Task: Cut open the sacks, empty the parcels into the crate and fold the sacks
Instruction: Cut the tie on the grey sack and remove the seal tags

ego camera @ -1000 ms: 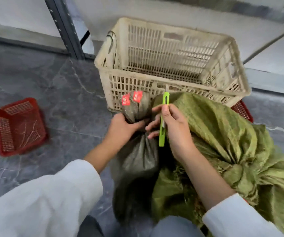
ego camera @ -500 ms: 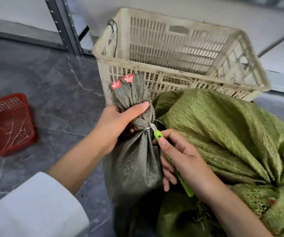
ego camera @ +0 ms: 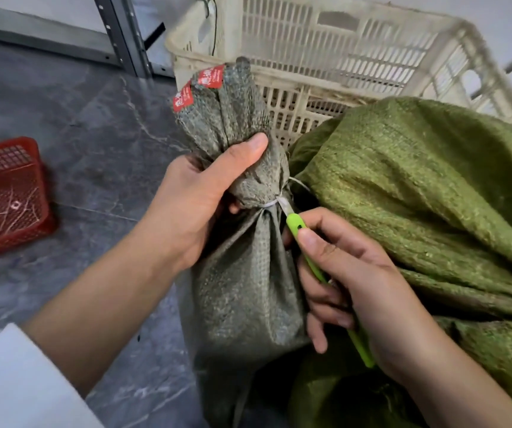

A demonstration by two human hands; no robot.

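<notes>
At the bunched neck of the upright grey-green woven plastic sack (ego camera: pixel 242 288), just above the thin white tie (ego camera: pixel 271 203): grips with the left hand (ego camera: pixel 199 205), fingers curled round the cloth, thumb laid across the front; holds in the right hand (ego camera: pixel 362 282) a slim lime-green utility knife (ego camera: pixel 296 223), thumb pressing on the handle, fingers curled beneath, short metal blade (ego camera: pixel 285 206) touching the tie on the sack's right side; above the left hand, two red labels (ego camera: pixel 211 77) on the fanned sack top; pressed against the sack's right side, a large crumpled olive-green woven sack (ego camera: pixel 418 186); just behind both, a cream slatted plastic crate (ego camera: pixel 325 84); well apart to the left, on the dark grey marbled floor (ego camera: pixel 94 134), a small red mesh plastic basket (ego camera: pixel 10 193); at lower left, a white sleeve (ego camera: pixel 17 384).
</notes>
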